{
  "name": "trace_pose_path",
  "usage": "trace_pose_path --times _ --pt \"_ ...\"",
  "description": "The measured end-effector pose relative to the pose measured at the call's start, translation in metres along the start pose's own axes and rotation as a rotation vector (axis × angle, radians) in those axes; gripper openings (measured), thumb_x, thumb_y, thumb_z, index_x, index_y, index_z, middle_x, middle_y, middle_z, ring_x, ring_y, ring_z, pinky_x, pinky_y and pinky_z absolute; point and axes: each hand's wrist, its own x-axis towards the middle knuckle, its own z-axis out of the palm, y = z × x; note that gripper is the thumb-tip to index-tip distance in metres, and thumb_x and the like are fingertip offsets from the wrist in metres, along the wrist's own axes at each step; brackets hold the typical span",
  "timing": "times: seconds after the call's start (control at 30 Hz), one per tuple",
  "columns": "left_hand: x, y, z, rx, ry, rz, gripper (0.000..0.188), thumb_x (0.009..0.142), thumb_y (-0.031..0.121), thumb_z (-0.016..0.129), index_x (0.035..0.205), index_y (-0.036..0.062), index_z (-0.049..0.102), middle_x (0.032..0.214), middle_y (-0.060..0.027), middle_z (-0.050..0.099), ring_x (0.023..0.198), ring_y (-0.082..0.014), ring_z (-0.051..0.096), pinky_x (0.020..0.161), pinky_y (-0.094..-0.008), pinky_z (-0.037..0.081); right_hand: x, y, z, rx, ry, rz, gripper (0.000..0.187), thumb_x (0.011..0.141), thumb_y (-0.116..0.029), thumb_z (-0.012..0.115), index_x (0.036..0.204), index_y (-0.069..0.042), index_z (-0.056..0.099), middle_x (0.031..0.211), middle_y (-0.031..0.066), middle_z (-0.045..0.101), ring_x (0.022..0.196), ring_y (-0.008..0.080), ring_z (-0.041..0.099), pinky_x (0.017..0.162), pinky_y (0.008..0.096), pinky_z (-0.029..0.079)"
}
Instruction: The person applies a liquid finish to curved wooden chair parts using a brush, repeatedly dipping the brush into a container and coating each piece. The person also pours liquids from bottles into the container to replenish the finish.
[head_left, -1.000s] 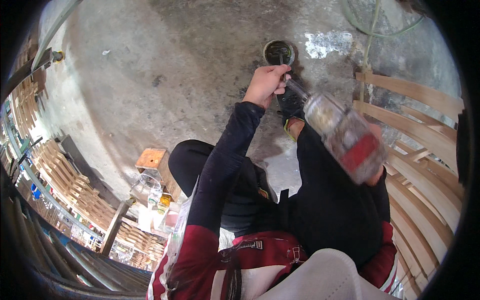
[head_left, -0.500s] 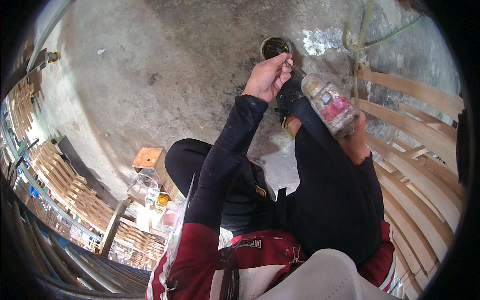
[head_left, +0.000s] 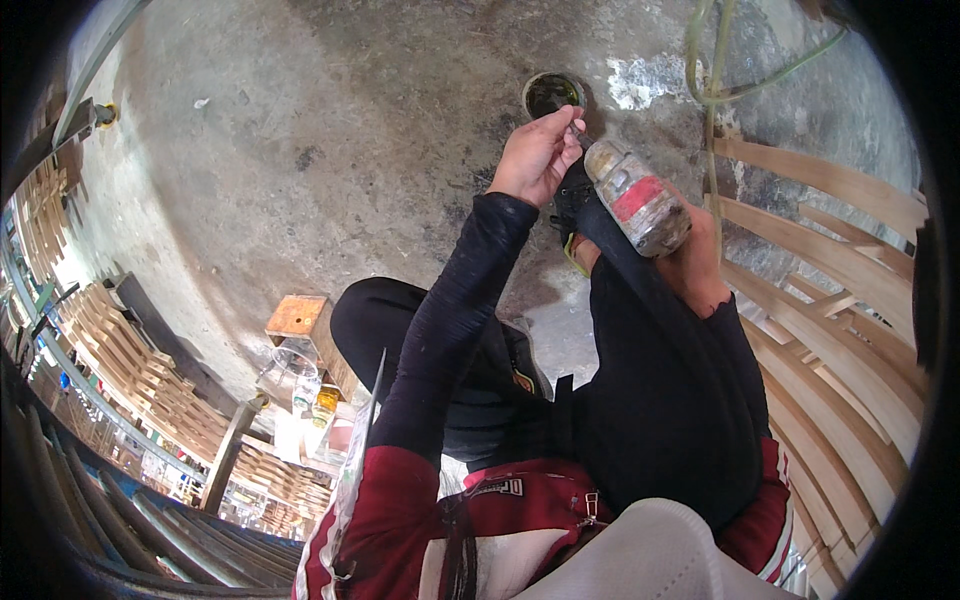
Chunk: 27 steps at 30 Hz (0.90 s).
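A worn, silver-grey power tool [head_left: 643,205] with a rounded nose and a red band tilts up to the left over my right knee. Behind its thick end, my right hand [head_left: 692,245] is wrapped around it, with most fingers hidden by the body. My left hand [head_left: 540,155] is closed in a pinch right at the tool's narrow nose, around a small dark thin piece [head_left: 580,132] that I see only in part. Just beyond my left fingertips, a round container [head_left: 552,95] of dark, greenish liquid stands on the floor.
Curved wooden slats [head_left: 830,230] are stacked along the right. A greenish hose [head_left: 712,100] loops over the concrete floor [head_left: 330,150] at the upper right. To the left are a small wooden stool [head_left: 296,316], clear plastic containers [head_left: 300,375], wooden racks [head_left: 140,365] and a metal rail [head_left: 228,455].
My right hand has brought the tool up and left, so its nose is now closer to my left fingers. My left hand has hardly moved.
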Motion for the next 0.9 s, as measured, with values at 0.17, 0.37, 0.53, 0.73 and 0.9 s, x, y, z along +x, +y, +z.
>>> trace_pose_path --times 0.17,0.37,0.53,0.73,0.9 --pt "0.003 -0.002 -0.002 -0.005 0.003 0.008 0.027 0.101 0.016 0.057 0.118 -0.0046 0.058 0.088 -0.0017 0.062 0.066 -0.0020 0.054 0.061 -0.0143 0.050 0.002 0.000 0.001 0.031 0.000 -0.009 0.051 0.067 -0.004 0.078 0.115 -0.002 0.061 0.092 0.0223 0.067 0.091 0.0434 0.065 0.074 0.0391 0.054" --pt "0.005 -0.005 -0.005 0.023 0.010 0.008 0.027 0.101 0.017 0.058 0.119 -0.0032 0.059 0.088 -0.0010 0.063 0.069 -0.0024 0.056 0.063 -0.0167 0.051 0.004 -0.003 0.000 0.006 -0.031 -0.019 0.049 0.068 -0.003 0.076 0.115 -0.002 0.059 0.092 0.0234 0.067 0.090 0.0446 0.064 0.074 0.0413 0.053" --pt "0.008 -0.004 0.001 0.038 0.024 0.018 0.031 0.100 0.025 0.059 0.118 -0.0006 0.060 0.088 -0.0009 0.063 0.074 -0.0080 0.061 0.068 -0.0246 0.054 0.008 -0.011 -0.004 -0.138 0.002 -0.070 0.053 0.067 -0.002 0.075 0.116 -0.002 0.055 0.092 0.0262 0.065 0.089 0.0472 0.062 0.073 0.0467 0.052" --pt "0.003 0.002 0.010 0.141 0.093 0.053 0.035 0.099 0.029 0.062 0.119 0.0004 0.060 0.098 -0.0067 0.065 0.085 -0.0147 0.064 0.078 -0.0313 0.056 0.033 -0.049 -0.023 -0.234 -0.180 0.086 0.057 0.067 -0.008 0.076 0.119 -0.001 0.054 0.089 0.0272 0.066 0.089 0.0461 0.063 0.075 0.0493 0.050" --pt "-0.003 0.001 0.015 0.034 0.032 0.029 0.031 0.100 0.026 0.060 0.114 -0.0010 0.061 0.102 -0.0115 0.068 0.090 -0.0199 0.068 0.079 -0.0337 0.060 0.045 -0.052 -0.024 -0.233 -0.241 0.206 0.069 0.066 -0.014 0.079 0.128 0.002 0.055 0.090 0.0276 0.067 0.092 0.0431 0.065 0.078 0.0446 0.053"
